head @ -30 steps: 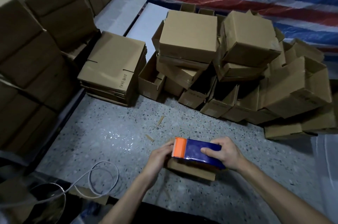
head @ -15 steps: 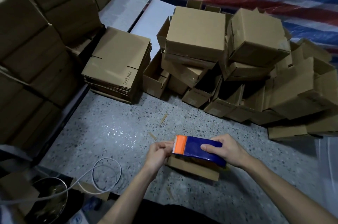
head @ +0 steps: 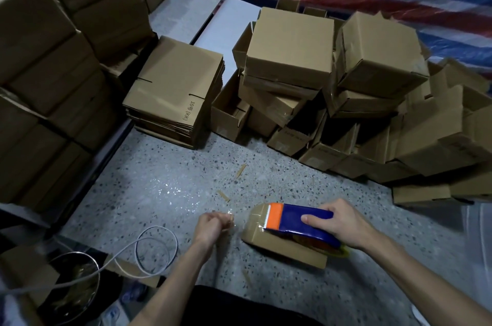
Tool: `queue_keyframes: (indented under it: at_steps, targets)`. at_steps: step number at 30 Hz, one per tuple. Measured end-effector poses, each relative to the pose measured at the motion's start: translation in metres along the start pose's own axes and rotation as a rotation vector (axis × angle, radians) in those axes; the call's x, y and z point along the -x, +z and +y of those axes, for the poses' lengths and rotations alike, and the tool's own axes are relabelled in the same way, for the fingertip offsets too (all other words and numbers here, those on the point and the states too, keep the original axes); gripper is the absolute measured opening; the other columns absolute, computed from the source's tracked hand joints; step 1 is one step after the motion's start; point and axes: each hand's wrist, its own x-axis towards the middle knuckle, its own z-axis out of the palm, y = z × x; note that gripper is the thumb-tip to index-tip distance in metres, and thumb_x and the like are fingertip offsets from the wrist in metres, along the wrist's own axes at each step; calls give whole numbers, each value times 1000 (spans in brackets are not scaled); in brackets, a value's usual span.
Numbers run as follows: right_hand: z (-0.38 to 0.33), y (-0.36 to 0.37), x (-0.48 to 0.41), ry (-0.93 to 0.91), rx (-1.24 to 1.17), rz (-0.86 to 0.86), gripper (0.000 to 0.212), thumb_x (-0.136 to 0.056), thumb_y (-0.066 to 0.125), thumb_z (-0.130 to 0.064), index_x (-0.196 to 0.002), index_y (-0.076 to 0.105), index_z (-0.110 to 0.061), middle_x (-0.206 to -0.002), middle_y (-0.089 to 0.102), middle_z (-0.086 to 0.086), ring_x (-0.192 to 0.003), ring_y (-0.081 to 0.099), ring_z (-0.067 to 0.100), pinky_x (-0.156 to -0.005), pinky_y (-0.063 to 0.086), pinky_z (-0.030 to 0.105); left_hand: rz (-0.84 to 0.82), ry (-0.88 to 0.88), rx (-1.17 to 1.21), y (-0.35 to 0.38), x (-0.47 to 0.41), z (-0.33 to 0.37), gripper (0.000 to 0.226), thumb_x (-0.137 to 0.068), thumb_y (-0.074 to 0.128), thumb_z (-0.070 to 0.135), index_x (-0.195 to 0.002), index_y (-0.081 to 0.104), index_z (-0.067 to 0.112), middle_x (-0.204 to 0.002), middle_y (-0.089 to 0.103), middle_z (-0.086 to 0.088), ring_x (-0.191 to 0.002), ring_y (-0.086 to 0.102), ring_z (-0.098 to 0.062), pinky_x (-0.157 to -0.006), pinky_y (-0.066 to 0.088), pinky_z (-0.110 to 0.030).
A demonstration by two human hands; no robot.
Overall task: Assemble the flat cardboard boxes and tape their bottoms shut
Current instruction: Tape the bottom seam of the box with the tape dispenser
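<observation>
Right hand [head: 343,222] gripping tape dispenser [head: 300,222] over box [head: 282,246], 5 o'clock on floor [head: 159,179]. Left hand [head: 210,227], apart at dispenser's 9 o'clock, pinching clear tape end [head: 232,219]. Best: pulling strip taut, level, centred on seam.

Tape dispenser [head: 306,222] on box [head: 279,243] — flat stack [head: 173,89] behind, left

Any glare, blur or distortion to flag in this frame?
Head view: dim overall; glare patch on the floor; left hand, pinching clear tape, looks slightly soft; right hand and dispenser are sharp; box stacks at the edges bow from the wide lens.
</observation>
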Motion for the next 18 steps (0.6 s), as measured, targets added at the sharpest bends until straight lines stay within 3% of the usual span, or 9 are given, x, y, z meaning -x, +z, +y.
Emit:
queue_keyframes:
  at_steps: [2,4,6,8,11,13,16,18]
  targets:
    - [-6,7,0,27,57,17,51,-80,69,-65,-58,67,-19,-52,65,-5,-45,56,4,-49,39,22,38,8,-23,8,-2,-2,13,-90,65,3,-83,75,2,-83,75,-7,-86,68,-19,-79,54,-28]
    - [-13,12,-1,51,130,37,55,-80,68,-67,-63,70,-15,-56,67,-3,-46,58,6,-50,41,25,50,51,-71,15,-1,-2,13,-93,64,3,-85,74,2,-83,74,-4,-82,66,-13,-63,49,-13]
    - [-18,14,-1,85,182,64,60,-78,67,-70,-66,71,-12,-56,67,-3,-47,59,7,-52,42,26,52,126,-149,23,1,-5,14,-96,64,8,-84,72,7,-81,71,0,-78,64,-12,-54,45,-7]
    - [-21,17,1,105,206,88,59,-77,66,-71,-62,67,-13,-53,65,-4,-46,58,6,-50,42,26,23,175,-221,31,3,-11,16,-96,64,12,-82,70,14,-82,70,1,-83,64,-17,-62,47,-11]
    - [-21,21,6,92,205,97,56,-78,67,-67,-55,59,-17,-48,61,-10,-44,56,3,-46,35,20,-26,193,-304,44,5,-20,12,-98,63,18,-90,71,16,-92,73,-7,-88,67,-22,-86,57,-39]
    - [-22,22,7,96,196,87,52,-81,68,-65,-55,58,-20,-48,61,-17,-44,57,-1,-42,31,12,-3,228,-460,47,6,-18,17,-98,63,29,-108,66,16,-109,71,-11,-93,66,-19,-90,56,-37]
    - [-24,22,6,119,185,88,53,-81,68,-64,-55,59,-19,-48,61,-16,-44,58,-2,-42,30,11,104,209,-568,38,5,-5,60,-90,73,34,-134,49,2,-131,58,-14,-115,60,-25,-100,51,-37]
    - [-25,21,5,130,180,93,54,-80,68,-65,-55,60,-18,-47,61,-14,-43,57,-1,-43,32,14,32,328,-505,36,10,2,51,-96,65,25,-142,50,7,-142,56,-8,-128,55,-21,-109,42,-32]
